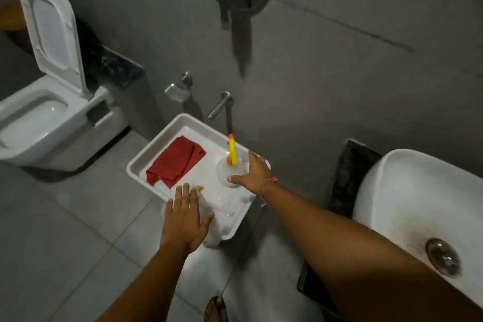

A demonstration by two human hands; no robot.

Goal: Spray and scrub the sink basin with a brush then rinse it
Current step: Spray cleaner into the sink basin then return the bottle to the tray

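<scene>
Far left, a white wall-hung toilet (39, 123) stands with its lid raised against the grey tiled wall. Next along, a white rectangular plastic tray (146, 154) sits on a white stand over the grey tiled floor (65, 217). In the tray's left part lies a folded red cloth (173, 162). The left hand (184, 219) hovers flat over the tray's near edge, fingers (183, 193) spread and released, grasping nothing. Just beyond its fingertips lies a clear plastic brush with a yellow tip (206, 195), blurred and hard to make out. Further right in the tray stands a clear spray bottle with a yellow and orange nozzle (231, 162). The right hand (252, 174) reaches to the bottle, thumb touching its side, fingers open around it; whether they grip it yet I cannot tell. A thin bracelet (266, 184) circles that wrist. Far right is the white ceramic sink basin (407, 198), stained brown around its metal drain (441, 256), well apart from the tray.
</scene>
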